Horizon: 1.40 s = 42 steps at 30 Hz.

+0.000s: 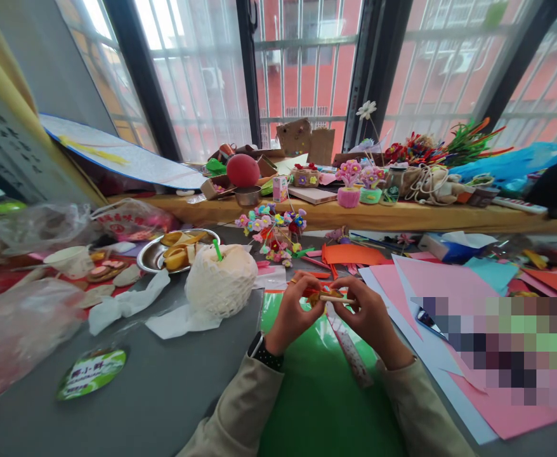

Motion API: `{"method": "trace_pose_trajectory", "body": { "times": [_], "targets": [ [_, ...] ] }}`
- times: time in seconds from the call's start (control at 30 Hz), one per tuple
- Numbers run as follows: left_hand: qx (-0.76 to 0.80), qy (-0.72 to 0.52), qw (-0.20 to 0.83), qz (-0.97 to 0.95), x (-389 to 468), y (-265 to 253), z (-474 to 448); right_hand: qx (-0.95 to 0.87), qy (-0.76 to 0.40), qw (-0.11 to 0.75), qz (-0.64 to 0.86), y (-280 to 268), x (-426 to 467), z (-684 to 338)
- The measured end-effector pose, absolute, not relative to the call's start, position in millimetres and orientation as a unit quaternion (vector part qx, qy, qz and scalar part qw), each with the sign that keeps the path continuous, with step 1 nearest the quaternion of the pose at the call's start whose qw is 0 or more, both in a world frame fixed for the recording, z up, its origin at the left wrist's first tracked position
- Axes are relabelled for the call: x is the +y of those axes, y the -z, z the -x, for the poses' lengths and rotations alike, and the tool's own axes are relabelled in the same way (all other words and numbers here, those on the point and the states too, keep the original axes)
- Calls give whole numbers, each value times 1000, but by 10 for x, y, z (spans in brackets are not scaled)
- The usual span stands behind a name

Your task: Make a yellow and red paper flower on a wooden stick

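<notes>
Over the green sheet (326, 406), my left hand (295, 314) and my right hand (366, 317) meet with bent fingers. Between their fingertips runs a short pale stick (336, 299), which both hands pinch, one at each end. Just behind it, partly hidden by the fingers, is a small orange and gold piece whose kind I cannot make out. A narrow whitish strip with reddish marks (349, 352) slants below the hands on the green sheet. Orange paper (354, 254) lies beyond the fingers, near a bunch of small colourful craft flowers (273, 231).
Left of the hands stands a netted white coconut (221, 279) with a green straw, before a metal plate (148, 257) of peels. Pink paper (507, 406) and a phone (431, 322) lie at right. Crafts and a red ball (243, 171) crowd the wooden sill (202, 208).
</notes>
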<state>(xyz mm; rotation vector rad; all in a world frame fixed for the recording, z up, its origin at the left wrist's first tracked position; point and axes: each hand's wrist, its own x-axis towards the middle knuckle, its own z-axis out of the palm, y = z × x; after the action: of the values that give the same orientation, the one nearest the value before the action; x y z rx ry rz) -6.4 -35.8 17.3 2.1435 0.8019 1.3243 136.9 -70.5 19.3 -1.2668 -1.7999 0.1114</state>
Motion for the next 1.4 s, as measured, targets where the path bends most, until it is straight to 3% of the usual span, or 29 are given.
{"method": "trace_pose_trajectory", "body": {
  "times": [0.33,0.83,1.4],
  "targets": [
    [266,-488,392,-732,-356,-150,61,-709,-132,470,508,-241,-698,-1356],
    [238,-460,468,-716,-381,-214,83,-730,-152,468,474,-294,-717,-1387],
    [262,-348,579,-689,-307,-155,109,-725,-268,416,480,-264,-712,-1470]
  ]
}}
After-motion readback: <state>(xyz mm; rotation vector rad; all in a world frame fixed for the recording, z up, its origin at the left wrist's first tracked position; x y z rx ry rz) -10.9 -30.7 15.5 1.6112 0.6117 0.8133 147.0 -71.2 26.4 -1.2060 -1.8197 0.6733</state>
